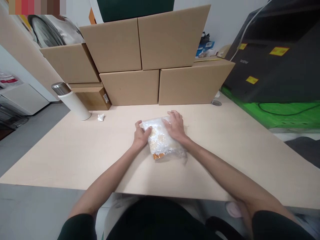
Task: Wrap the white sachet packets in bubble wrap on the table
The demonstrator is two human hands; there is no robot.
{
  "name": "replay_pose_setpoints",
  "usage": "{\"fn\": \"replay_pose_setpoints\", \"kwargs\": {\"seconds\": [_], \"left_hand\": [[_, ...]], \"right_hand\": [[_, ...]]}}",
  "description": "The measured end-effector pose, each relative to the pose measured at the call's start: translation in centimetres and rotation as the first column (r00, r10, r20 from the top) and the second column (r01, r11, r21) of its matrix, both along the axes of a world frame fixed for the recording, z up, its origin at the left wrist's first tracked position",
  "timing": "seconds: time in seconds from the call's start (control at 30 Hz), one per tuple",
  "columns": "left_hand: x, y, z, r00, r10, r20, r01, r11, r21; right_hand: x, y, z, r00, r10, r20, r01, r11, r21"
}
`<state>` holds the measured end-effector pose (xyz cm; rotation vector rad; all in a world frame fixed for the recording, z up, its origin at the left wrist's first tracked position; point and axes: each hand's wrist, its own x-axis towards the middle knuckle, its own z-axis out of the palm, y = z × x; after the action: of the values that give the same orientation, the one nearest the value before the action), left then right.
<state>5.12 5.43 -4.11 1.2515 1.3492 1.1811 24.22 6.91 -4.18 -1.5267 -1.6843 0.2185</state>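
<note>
A flat package in clear plastic wrap (161, 138) lies on the table in front of me, with orange tape at its near left corner. Loose, crinkled plastic sticks out at its near right side. My left hand (142, 136) is closed around the package's left edge, thumb on top. Over the far right part rests my right hand (175, 126), its thumb on the wrap and its fingers curled at the far right edge. What is inside the wrap cannot be made out clearly.
Cardboard boxes (130, 88) are stacked along the table's back edge. At the back left stand a white bottle with a metal cap (75, 104) and a crumpled tissue (100, 117). A dark machine (272, 66) on a green base is at the right, beyond the wooden table (75, 160).
</note>
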Motion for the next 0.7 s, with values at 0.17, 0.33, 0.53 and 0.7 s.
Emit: {"fn": "replay_pose_setpoints", "kwargs": {"seconds": [0.17,0.33,0.53,0.7], "left_hand": [[-0.3,0.4,0.4,0.935,0.005,-0.355,0.049,0.988,0.144],[-1.3,0.4,0.3,0.714,-0.03,-0.7,0.359,0.874,0.328],[-3.4,1.0,1.0,0.394,-0.335,-0.856,0.662,0.749,0.012],[-4.1,1.5,1.0,0.357,-0.397,-0.845,0.695,0.717,-0.044]], "right_hand": [[0.8,-0.7,-0.6,0.91,0.312,0.273,-0.274,0.947,-0.169],[2.3,-0.5,-0.8,0.852,0.421,0.31,-0.329,0.893,-0.309],[4.0,0.4,-0.1,0.775,0.569,0.274,-0.418,0.787,-0.454],[5.1,0.8,-0.5,0.716,0.662,0.221,-0.517,0.716,-0.469]]}}
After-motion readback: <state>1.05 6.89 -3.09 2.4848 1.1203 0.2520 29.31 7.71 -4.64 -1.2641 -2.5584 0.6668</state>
